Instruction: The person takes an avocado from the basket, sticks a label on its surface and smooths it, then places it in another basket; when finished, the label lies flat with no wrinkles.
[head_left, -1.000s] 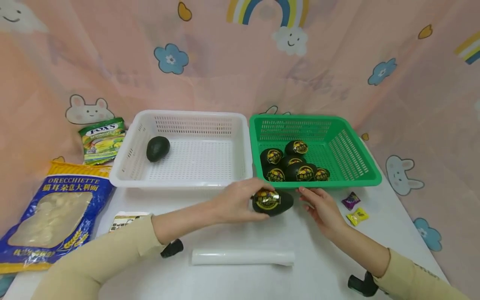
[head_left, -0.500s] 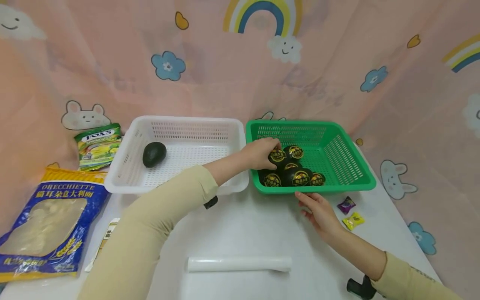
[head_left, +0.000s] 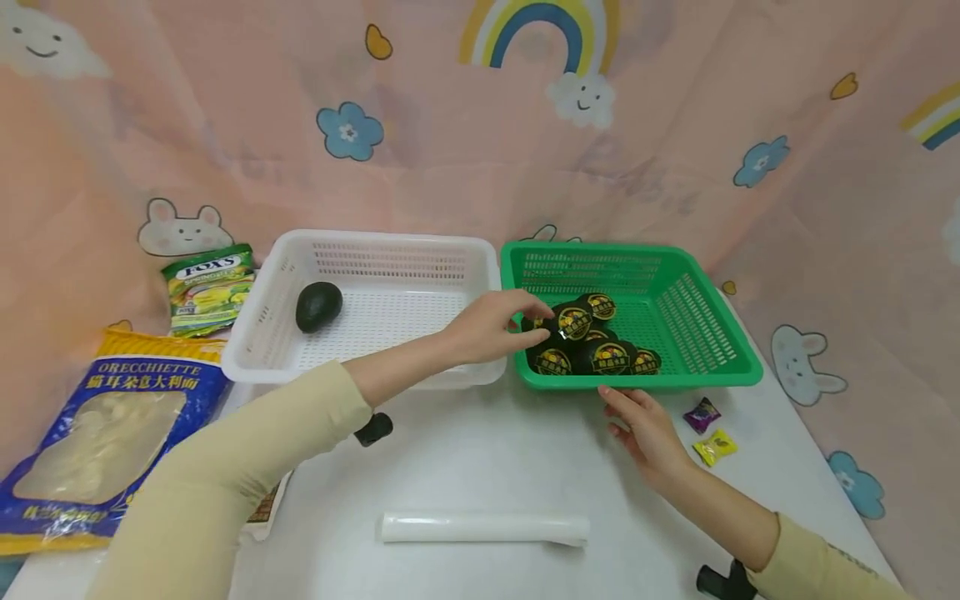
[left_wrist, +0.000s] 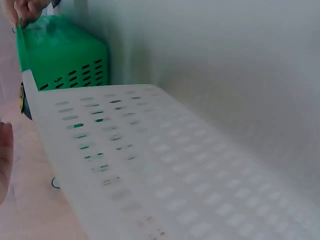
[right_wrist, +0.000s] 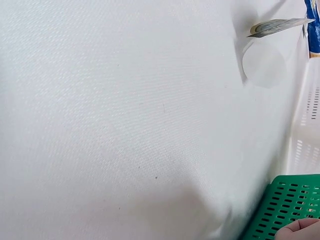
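Observation:
My left hand [head_left: 498,327] hovers at the left side of the green basket [head_left: 716,333], thumb and forefinger parted beside the avocados. Several dark avocados with black-and-gold stickers crowd the basket's front left, one sticker-labelled avocado [head_left: 573,323] resting on top of the others. Between the fingertips part of another sticker shows, but no avocado is lifted. My right hand [head_left: 645,433] pinches the basket's front rim; in the left wrist view its fingers [left_wrist: 30,11] are at that rim. A single avocado without a visible sticker [head_left: 318,307] lies in the white basket [head_left: 408,379].
On the left lie a blue pasta bag [head_left: 112,425] and a green candy bag [head_left: 210,290]. A white roll [head_left: 483,528] lies at the front. Purple candy [head_left: 702,415] and yellow candy [head_left: 716,447] sit right of my right hand. A card [head_left: 264,510] shows beneath the left sleeve.
My left hand carried a stickered avocado from in front of the baskets into the green one, let it go on the pile and drew back slightly left. The right hand stayed at the rim.

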